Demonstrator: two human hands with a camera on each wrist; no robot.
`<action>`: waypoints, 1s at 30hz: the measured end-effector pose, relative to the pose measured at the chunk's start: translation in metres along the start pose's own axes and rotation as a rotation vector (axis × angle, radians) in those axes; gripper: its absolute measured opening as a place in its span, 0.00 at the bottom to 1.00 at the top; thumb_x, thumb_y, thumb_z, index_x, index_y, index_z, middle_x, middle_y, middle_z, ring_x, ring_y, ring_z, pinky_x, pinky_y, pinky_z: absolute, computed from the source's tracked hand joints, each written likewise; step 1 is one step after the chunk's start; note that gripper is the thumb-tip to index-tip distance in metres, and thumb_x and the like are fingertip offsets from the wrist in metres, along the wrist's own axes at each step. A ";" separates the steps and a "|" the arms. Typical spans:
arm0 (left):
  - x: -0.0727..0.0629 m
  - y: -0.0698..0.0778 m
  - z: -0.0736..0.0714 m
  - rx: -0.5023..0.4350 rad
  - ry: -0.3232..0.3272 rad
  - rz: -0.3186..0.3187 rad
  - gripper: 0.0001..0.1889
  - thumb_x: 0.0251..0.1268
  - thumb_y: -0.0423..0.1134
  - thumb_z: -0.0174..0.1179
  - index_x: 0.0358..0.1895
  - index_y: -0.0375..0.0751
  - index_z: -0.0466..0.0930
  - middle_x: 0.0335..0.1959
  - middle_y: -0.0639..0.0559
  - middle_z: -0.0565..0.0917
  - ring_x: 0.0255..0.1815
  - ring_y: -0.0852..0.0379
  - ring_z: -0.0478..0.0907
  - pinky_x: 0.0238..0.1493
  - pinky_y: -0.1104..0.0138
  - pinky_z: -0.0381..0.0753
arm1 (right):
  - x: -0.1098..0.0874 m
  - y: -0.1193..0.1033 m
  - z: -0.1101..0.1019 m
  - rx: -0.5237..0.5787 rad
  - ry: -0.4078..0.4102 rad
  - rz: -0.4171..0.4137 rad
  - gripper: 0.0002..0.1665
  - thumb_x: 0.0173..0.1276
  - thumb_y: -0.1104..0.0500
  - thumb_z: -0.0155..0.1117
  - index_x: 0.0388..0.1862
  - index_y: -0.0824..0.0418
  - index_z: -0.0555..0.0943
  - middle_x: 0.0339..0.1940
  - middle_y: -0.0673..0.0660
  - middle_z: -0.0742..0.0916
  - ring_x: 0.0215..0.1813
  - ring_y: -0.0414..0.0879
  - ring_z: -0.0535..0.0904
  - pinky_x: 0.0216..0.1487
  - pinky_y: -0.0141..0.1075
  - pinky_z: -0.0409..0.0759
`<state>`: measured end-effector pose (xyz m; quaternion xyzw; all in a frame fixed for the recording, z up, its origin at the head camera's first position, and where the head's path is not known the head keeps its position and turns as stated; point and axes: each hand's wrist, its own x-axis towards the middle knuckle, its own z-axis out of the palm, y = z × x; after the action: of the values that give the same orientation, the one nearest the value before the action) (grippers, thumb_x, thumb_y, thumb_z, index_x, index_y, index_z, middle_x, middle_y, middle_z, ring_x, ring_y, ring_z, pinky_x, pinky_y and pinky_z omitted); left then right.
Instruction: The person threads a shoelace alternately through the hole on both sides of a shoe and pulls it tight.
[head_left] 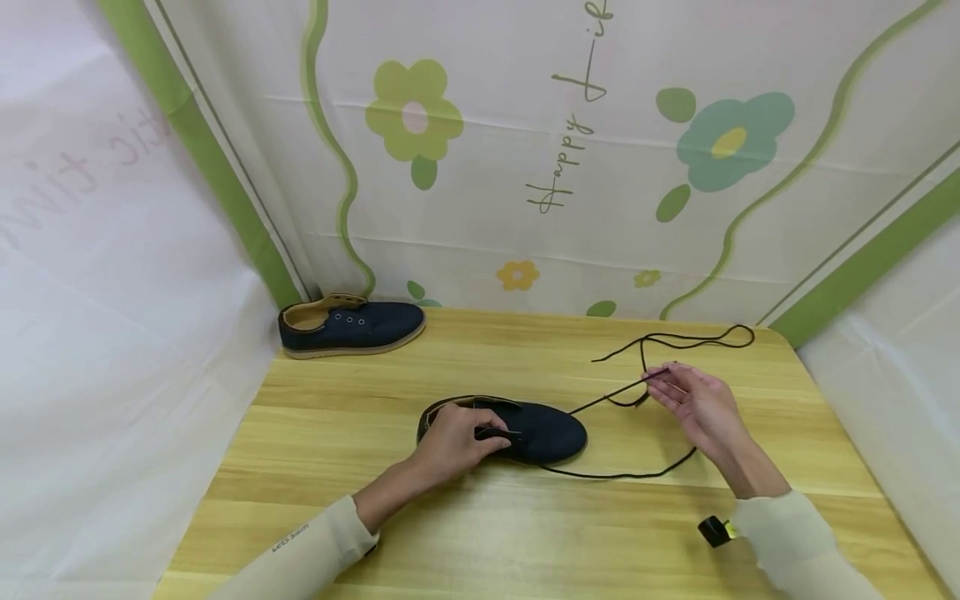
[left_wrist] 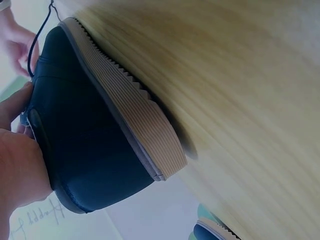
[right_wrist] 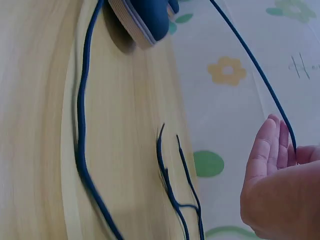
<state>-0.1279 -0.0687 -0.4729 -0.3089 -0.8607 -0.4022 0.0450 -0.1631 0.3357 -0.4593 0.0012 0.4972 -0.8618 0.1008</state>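
Observation:
A dark blue shoe [head_left: 553, 432] with a tan sole lies on the table, toe pointing right. My left hand [head_left: 452, 446] reaches over its opening and pinches the near side flap between thumb and fingers. In the left wrist view the shoe's ribbed sole [left_wrist: 135, 115] faces the table. To the right of the toe, my right hand [head_left: 701, 408] pinches a black shoelace [head_left: 611, 394] between thumb and fingers, drawn taut from the shoe. Another length of that lace [head_left: 615, 476] curves along the table from the shoe's near side.
A second dark blue shoe [head_left: 375, 325], its eyelets bare of lace, stands at the back left corner. A loose black lace [head_left: 701, 339] lies looped at the back right of the wooden table [head_left: 337, 417]. Printed curtains [head_left: 480, 208] hang behind and on both sides.

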 end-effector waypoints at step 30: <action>-0.001 -0.003 0.002 -0.027 0.042 0.030 0.08 0.59 0.37 0.80 0.41 0.45 0.93 0.38 0.53 0.93 0.13 0.79 0.63 0.38 0.72 0.81 | -0.012 -0.055 -0.081 0.337 0.273 -0.021 0.15 0.85 0.68 0.52 0.41 0.70 0.85 0.37 0.64 0.90 0.41 0.54 0.90 0.48 0.39 0.88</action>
<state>-0.1287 -0.0693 -0.4765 -0.3139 -0.8494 -0.4193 0.0649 -0.1693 0.4335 -0.4516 0.1294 0.3553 -0.9255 0.0218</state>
